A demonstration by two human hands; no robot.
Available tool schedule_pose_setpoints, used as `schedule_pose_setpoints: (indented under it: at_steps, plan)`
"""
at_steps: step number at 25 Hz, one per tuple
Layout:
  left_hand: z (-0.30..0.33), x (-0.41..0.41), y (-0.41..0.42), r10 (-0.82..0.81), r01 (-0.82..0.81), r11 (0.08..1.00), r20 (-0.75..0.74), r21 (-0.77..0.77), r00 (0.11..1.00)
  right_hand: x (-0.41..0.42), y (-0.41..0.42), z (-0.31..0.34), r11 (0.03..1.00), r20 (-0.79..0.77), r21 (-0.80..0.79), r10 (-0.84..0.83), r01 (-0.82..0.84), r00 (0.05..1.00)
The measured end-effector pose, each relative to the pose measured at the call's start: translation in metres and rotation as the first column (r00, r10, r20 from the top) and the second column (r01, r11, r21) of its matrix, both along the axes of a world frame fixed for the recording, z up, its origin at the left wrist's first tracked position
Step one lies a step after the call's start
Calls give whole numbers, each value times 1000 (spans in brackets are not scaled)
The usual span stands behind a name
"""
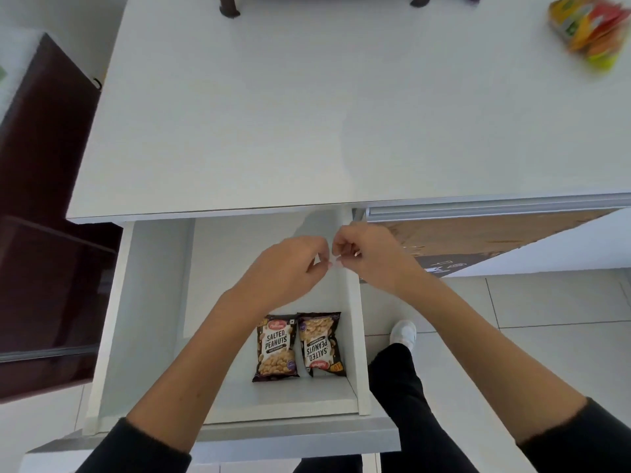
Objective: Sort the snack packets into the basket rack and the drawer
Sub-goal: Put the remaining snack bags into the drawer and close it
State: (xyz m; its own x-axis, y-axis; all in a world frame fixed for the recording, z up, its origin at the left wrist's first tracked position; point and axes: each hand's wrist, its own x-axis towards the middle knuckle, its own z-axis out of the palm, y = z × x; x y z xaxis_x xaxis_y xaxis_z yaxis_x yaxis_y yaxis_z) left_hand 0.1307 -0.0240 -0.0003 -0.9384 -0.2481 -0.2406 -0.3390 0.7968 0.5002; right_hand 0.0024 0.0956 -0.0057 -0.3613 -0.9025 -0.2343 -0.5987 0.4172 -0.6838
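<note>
A white drawer (146,319) stands pulled out under the white countertop (307,114). Two dark salted peanuts packets lie side by side on its floor near the front right: the left packet (276,348) reads upright, the right packet (321,343) is turned upside down. My left hand (290,264) and my right hand (368,257) hover together above the drawer, fingers curled and fingertips nearly touching. I see no packet in either hand. A blurred pile of orange, yellow and green snack packets (590,32) lies at the countertop's far right.
Two dark feet of a rack (228,6) stand at the countertop's far edge. A dark maroon cabinet (44,199) is on the left. A second, closed drawer front (495,208) sits to the right. My leg and white shoe (404,332) stand on the tiled floor.
</note>
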Motion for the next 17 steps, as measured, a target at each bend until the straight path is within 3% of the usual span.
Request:
schedule_pose_setpoints:
  at_steps: [5,9,14,17]
  plan:
    - [44,-98,30,28,3,993,-265,118,964,-88,49,41,878,175,-256,-370,405,912]
    - [37,-192,50,71,-35,995,-404,96,912,-195,86,48,697,74,-412,-617,587,783]
    - [15,-314,81,102,-117,992,-258,-44,961,-339,116,25,538,-134,-404,-835,740,534]
    - [20,-389,97,217,-205,976,-217,78,952,-406,118,35,500,-16,-310,-853,809,521]
